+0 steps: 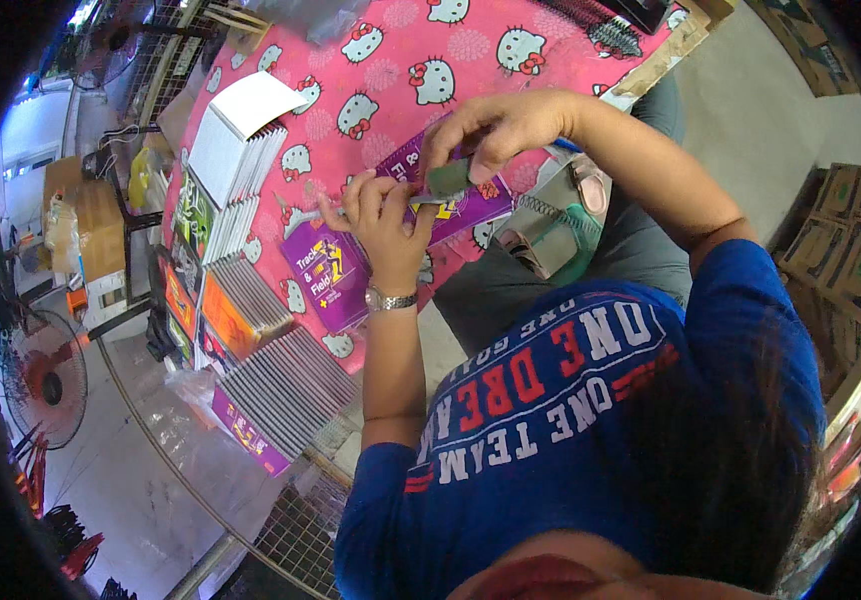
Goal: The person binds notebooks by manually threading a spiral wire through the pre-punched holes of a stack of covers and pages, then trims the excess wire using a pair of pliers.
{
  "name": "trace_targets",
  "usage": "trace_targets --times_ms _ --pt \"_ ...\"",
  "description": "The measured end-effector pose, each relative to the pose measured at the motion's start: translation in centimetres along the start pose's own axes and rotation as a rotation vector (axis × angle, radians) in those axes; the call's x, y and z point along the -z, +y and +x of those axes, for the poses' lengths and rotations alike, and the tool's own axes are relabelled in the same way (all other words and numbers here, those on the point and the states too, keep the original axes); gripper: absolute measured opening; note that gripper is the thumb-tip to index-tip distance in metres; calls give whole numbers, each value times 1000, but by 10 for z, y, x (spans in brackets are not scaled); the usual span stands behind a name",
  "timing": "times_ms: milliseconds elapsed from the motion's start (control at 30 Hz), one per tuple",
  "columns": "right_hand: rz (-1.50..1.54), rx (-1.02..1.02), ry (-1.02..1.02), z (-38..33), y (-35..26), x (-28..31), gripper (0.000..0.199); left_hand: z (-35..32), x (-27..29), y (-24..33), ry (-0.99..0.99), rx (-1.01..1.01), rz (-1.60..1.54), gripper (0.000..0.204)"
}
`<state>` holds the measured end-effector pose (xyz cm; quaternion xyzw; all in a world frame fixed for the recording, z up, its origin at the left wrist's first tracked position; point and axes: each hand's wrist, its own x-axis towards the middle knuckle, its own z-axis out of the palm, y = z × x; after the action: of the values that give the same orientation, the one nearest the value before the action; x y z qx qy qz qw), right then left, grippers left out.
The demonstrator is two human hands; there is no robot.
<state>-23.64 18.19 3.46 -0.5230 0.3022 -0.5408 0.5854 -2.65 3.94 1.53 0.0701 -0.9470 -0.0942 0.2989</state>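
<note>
Grey-green block [447, 178] pinched in right hand [490, 125]; purple card [440, 195] gripped by left hand [385, 215] fingers. Card should be kept flat on tabletop [370, 90].

We see an evenly lit, fairly bright scene with soft, diffuse light and only faint shadows. Daylight glows pale blue from a window [35, 160] at our far left. The pink tablecloth [390, 90] shows vivid colour without glare. Fisheye distortion bends straight edges near the black circular rim. The hair [740, 440] closest to us blurs, and fine detail looks soft throughout.
</note>
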Motion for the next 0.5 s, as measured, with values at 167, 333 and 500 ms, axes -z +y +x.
trace_targets --times_ms 167,333,500 --pt "-416 -121 152 -8 -14 2 39 25 -1 10 -62 -99 -38 38" --pt "39 21 -31 -3 -12 4 49 22 2 12 -70 -109 -16 42" --pt "6 -38 -9 3 -4 11 48 22 6 11 -92 -130 -10 42"
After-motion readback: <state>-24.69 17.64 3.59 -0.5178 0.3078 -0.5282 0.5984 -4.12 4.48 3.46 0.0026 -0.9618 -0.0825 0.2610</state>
